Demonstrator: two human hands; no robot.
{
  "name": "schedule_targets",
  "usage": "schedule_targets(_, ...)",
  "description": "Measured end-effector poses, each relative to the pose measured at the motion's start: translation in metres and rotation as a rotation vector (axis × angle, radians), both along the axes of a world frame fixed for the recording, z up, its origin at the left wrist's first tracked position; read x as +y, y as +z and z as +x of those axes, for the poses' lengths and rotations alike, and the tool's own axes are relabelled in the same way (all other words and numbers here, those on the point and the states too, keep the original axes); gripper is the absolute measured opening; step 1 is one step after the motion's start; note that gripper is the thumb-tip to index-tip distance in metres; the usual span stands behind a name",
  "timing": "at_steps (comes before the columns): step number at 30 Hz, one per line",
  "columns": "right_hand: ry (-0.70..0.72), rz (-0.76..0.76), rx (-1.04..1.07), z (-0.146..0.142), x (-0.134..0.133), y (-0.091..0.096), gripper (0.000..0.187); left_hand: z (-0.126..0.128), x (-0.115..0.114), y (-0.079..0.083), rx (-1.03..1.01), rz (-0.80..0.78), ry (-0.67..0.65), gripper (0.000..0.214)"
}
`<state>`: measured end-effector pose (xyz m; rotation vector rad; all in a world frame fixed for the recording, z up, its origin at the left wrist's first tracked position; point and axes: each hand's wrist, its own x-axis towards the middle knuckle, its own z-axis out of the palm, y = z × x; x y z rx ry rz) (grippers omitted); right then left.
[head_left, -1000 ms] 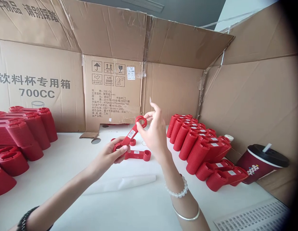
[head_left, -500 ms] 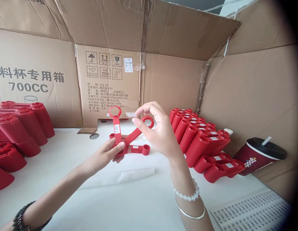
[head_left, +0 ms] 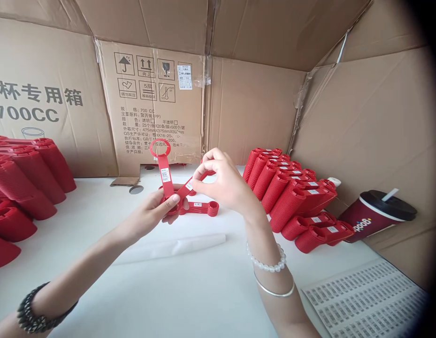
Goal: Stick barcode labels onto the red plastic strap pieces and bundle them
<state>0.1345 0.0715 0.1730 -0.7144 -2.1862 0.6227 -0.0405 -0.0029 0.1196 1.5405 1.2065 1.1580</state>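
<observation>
Pinched together at the rings by the closed left hand point(head_left: 152, 217): upright holder point(head_left: 164, 171) pointing to 12 o'clock, slanted holder point(head_left: 182, 192) to 2 o'clock, right hand point(head_left: 225, 185) fingertips closed on its label point(head_left: 189, 186). Probable risk: crooked or creased label, from swivel in that single-point pinch.

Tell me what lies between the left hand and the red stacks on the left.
Head view: only bare white table between left hand and red stacks.

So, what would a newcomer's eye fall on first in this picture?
In the middle, the left hand grips two red plastic carriers fanned apart, and the right hand pinches the tilted carrier. Long red stacks of them lie on the white table at both sides, before brown cardboard boxes.
</observation>
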Motion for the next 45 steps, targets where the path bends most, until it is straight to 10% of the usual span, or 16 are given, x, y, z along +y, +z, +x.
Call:
schedule_targets(21, -0.034, 0.074, 0.018, -0.004, 0.004, -0.006, 0.011, 0.003, -0.001, 0.002, -0.064, 0.004, -0.011, 0.032)
schedule_targets(28, -0.378, 0.339, -0.021, -0.016, -0.001, -0.012, 0.004, 0.000, -0.001, 0.000, -0.006, 0.060, 0.016, 0.030)
schedule_targets(33, -0.491, 0.298, 0.131, -0.005, 0.013, -0.011, 0.070, -0.005, 0.001, -0.001, 0.023, 0.070, -0.036, 0.028)
schedule_targets(37, -0.277, 0.192, 0.128, -0.003, 0.024, -0.012, 0.039, -0.009, 0.002, -0.003, -0.026, 0.078, -0.014, 0.026)
schedule_targets(45, -0.384, 0.444, 0.065, -0.018, 0.011, -0.010, 0.027, -0.015, 0.001, 0.002, 0.176, 0.065, -0.043, 0.033)
